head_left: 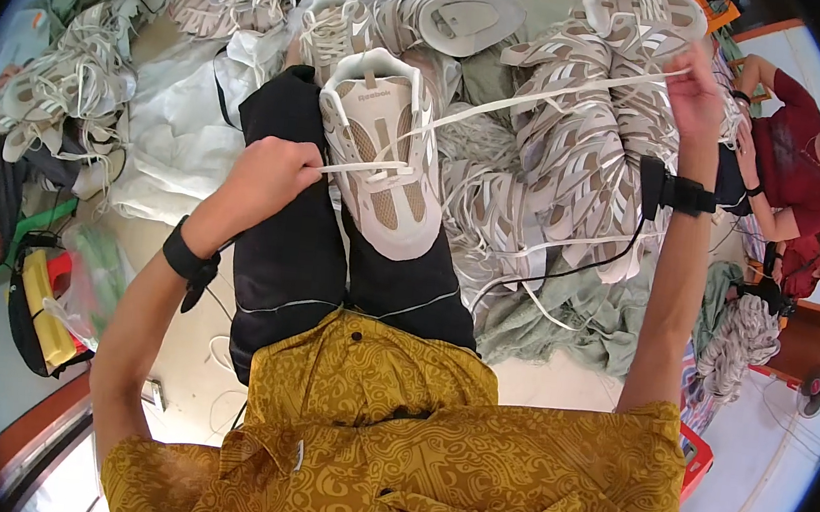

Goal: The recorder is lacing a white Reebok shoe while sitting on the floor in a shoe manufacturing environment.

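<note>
A beige and white shoe upper [381, 110] lies across my black-trousered thighs, toe toward me. A flat cream shoelace [537, 97] is threaded through the eyelets nearest its toe. My left hand [275, 178] is closed on one end of the lace, just left of the shoe. Out to the upper right, my right hand [696, 94] pinches the other end, drawing that length taut in a long slant. The eyelets higher up the shoe carry no lace. Both wrists wear black straps.
Several matching shoe uppers [584, 124] are heaped beyond my knees and to the right. Another bundle [63, 85] sits at the far left beside white plastic sheeting [178, 132]. A grey-green cloth [563, 317] lies right of my legs. Other people [791, 146] sit at the right.
</note>
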Tool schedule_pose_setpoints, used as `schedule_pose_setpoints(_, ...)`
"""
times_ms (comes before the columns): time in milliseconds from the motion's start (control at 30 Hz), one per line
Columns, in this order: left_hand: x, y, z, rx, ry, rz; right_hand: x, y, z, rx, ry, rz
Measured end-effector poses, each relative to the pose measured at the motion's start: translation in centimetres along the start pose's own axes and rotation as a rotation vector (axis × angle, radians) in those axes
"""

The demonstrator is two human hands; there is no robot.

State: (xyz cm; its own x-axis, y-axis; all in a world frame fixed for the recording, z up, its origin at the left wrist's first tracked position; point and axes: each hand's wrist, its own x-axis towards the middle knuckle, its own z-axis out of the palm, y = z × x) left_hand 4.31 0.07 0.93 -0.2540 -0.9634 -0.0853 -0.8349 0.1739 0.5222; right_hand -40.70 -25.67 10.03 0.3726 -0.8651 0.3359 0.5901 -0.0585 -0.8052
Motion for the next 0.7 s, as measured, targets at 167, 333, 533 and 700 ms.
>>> schedule_pose_setpoints(167, 0.1, -0.2, -1.8, -0.048, -0.036, 0.005, -3.2, 4.3, -4.4, -1.821, 0.141, 0.216)
schedule_pose_setpoints(333, -0.2, -0.1, -2.6, -0.018, -0.068, 0.023, -5.1, 13.0, 11.3, -1.288, -0.248, 0.077)
schedule_pose_setpoints(533, -0.3, 1.4, -3.4, -0.014, 0.004, 0.025, -7.1, 21.1, 20.0, -1.423, -0.901, -0.461)
schedule_pose_setpoints(700, -0.4, 0.7, -3.3, -0.043, 0.009, 0.034, -7.2, 21.2, 20.4, -1.493, -0.982, -0.424)
